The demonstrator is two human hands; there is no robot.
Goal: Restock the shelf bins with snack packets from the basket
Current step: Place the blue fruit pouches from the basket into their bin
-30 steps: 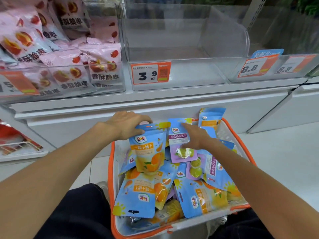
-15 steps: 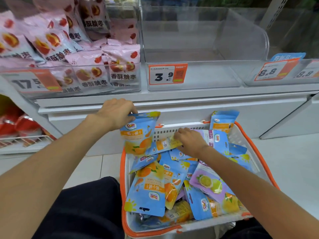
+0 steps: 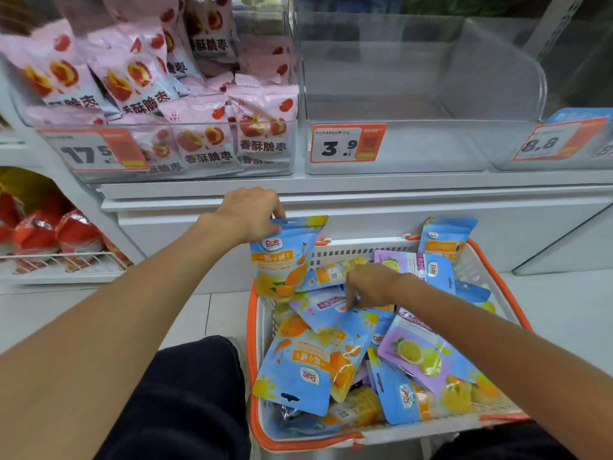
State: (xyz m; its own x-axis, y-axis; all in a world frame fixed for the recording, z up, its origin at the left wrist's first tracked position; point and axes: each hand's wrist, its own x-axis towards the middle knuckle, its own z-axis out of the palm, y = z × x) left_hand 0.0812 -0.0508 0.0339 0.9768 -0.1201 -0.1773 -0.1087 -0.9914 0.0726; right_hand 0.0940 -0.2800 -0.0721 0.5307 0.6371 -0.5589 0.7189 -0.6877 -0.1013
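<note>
The basket (image 3: 497,260), white with an orange rim, sits on the floor just below the shelf (image 3: 365,185) and is the fixed mark for everything here. Above its far left corner the left hand (image 3: 250,212) grips the top edge of an orange packet (image 3: 285,257), fingers curled round it, so that the packet hangs upright, its lower end at the basket's left rim. Inside the basket, towards its far side, the right hand (image 3: 368,285) reaches down with its fingers bent onto a blue-and-purple packet (image 3: 326,307) lying on the pile; the fingertips touch it, but whether they pinch it or only press it I cannot tell. The rest of the basket is filled with a loose heap of blue packets (image 3: 298,370) and purple packets (image 3: 418,353), lying flat and overlapping, some face down; one blue packet (image 3: 446,235) stands against the far right corner. Directly above the basket, on the shelf, is a clear bin (image 3: 414,147) with a tag (image 3: 346,142) reading 3.9 on its front. Above and left of the basket, a second bin (image 3: 265,169) is packed with pink packets (image 3: 205,134). Above and right, a third bin carries an 8.8 tag (image 3: 557,139). Left of the basket, a dark trouser leg (image 3: 185,393) shows near the bottom of the view.
</note>
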